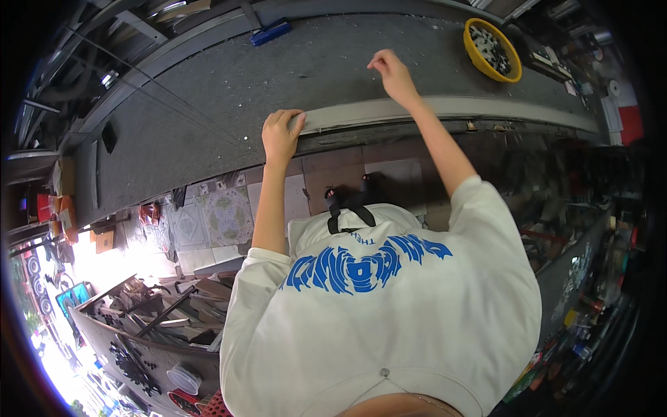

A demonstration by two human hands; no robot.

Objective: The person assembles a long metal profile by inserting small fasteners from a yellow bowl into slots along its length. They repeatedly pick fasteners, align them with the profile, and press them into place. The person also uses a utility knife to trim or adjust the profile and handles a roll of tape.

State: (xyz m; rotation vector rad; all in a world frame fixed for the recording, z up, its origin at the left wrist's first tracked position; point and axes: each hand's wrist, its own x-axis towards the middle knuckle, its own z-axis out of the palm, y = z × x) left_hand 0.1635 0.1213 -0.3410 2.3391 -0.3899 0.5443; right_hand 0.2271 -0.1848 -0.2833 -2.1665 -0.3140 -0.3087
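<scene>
A long pale grey bar [493,109], which looks like a metal profile, lies along the near edge of the dark worktable [208,97]. At its left end, my left hand [280,136] has its fingers and thumb closed on the bar. My right hand [396,78] is raised over the table just beyond the bar, with thumb and fingers drawn together. Anything between those fingertips is too small to make out.
A yellow basin [516,68] full of small black and white parts stands at the far right of the table. Near the back edge lies a blue block-like object [271,33]. An open bin [149,340] of offcuts stands at lower left. Small crumbs dot the tabletop.
</scene>
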